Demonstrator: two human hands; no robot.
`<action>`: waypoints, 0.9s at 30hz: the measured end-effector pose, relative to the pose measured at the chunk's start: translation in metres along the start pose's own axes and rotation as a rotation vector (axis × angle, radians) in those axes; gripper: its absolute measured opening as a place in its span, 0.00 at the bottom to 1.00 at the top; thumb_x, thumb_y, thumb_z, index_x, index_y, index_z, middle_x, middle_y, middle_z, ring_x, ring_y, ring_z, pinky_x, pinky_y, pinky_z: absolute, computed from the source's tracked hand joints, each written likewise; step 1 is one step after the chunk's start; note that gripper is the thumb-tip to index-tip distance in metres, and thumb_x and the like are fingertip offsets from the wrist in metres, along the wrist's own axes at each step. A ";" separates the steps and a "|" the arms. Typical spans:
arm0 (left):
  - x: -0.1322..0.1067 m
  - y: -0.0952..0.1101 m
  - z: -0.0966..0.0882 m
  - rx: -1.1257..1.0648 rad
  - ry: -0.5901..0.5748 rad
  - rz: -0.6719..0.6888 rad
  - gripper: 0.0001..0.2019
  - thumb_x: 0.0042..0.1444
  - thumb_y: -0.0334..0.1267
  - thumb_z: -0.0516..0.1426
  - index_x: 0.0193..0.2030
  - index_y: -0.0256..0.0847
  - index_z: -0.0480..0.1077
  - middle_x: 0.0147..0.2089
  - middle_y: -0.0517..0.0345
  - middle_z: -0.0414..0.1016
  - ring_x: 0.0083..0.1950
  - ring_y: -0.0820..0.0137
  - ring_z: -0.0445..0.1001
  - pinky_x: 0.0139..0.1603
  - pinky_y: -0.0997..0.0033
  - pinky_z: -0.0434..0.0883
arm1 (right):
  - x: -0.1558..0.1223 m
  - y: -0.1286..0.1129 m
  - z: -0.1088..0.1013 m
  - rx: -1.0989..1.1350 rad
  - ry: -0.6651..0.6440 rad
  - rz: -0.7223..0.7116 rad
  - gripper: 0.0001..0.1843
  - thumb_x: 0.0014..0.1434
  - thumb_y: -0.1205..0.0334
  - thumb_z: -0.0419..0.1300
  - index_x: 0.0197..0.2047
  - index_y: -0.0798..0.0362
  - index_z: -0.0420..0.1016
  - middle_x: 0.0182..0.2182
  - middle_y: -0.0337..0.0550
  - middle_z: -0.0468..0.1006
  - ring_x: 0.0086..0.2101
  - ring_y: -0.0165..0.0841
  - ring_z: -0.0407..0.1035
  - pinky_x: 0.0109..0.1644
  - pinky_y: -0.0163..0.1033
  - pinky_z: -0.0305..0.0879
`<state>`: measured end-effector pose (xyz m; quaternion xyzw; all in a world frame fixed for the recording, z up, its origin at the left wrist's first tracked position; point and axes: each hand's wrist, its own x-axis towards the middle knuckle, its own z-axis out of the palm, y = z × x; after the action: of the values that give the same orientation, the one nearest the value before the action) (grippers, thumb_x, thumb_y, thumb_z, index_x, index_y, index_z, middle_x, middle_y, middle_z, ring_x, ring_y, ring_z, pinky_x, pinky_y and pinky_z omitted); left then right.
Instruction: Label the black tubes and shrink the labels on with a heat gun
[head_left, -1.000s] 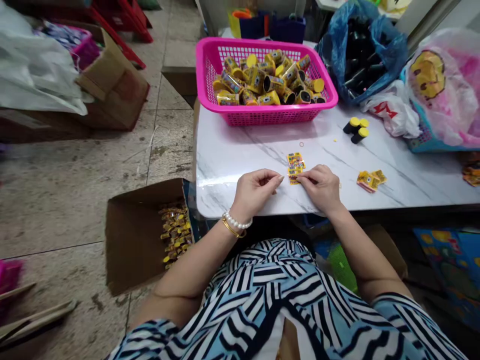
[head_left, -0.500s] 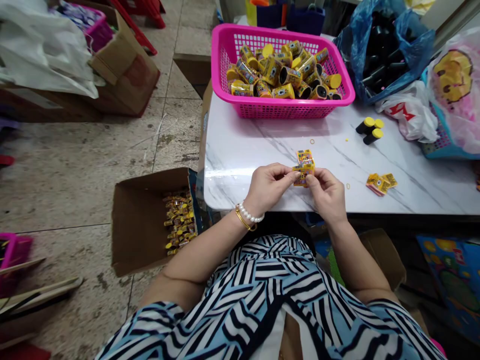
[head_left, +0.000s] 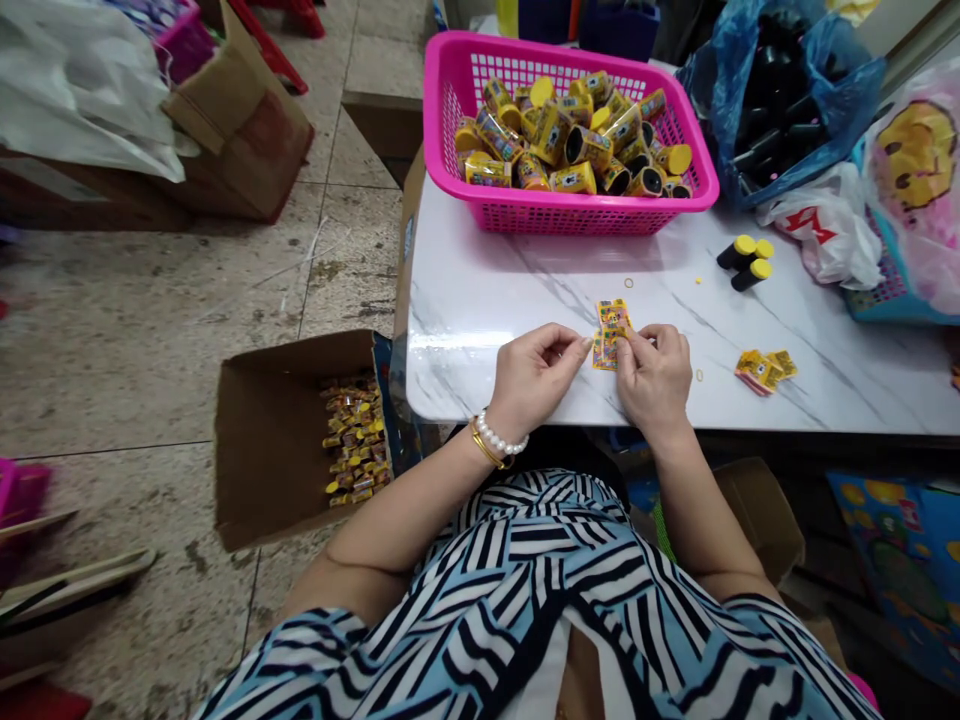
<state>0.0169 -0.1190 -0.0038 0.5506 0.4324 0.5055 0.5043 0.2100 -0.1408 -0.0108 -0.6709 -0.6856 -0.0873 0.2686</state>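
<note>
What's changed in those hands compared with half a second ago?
Both hands held the yellow printed labels then. Now the left hand has moved slightly left and seems to have let go, its fingertips just beside their edge; the right hand still pinches them. The pink basket and yellow-capped black tubes stayed put.

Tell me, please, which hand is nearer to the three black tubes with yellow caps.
The right. In the picture, the right hand is below the black tubes and to their left, at the yellow printed pieces; the left hand is farther left.
</note>
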 end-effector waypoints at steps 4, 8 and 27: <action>0.005 0.001 -0.001 -0.038 0.026 -0.034 0.14 0.62 0.47 0.66 0.33 0.38 0.79 0.28 0.58 0.77 0.26 0.75 0.68 0.28 0.76 0.65 | 0.003 0.001 -0.004 0.208 0.108 0.076 0.16 0.72 0.55 0.59 0.51 0.49 0.87 0.41 0.48 0.78 0.40 0.36 0.71 0.48 0.45 0.72; -0.005 0.021 0.000 -0.104 0.027 -0.007 0.13 0.63 0.45 0.66 0.33 0.38 0.78 0.27 0.59 0.76 0.25 0.77 0.66 0.26 0.77 0.65 | -0.001 -0.016 -0.017 0.603 0.178 0.325 0.15 0.68 0.48 0.66 0.44 0.52 0.84 0.36 0.43 0.81 0.35 0.33 0.73 0.42 0.41 0.73; -0.004 0.010 0.004 -0.157 0.051 -0.070 0.16 0.62 0.51 0.67 0.36 0.38 0.80 0.31 0.57 0.79 0.27 0.76 0.71 0.28 0.76 0.69 | 0.001 -0.012 -0.006 0.403 0.221 0.218 0.16 0.71 0.49 0.62 0.37 0.51 0.83 0.39 0.45 0.81 0.40 0.35 0.74 0.48 0.43 0.72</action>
<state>0.0203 -0.1250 0.0058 0.4809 0.4232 0.5336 0.5522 0.2002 -0.1440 -0.0026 -0.6603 -0.5790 0.0077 0.4782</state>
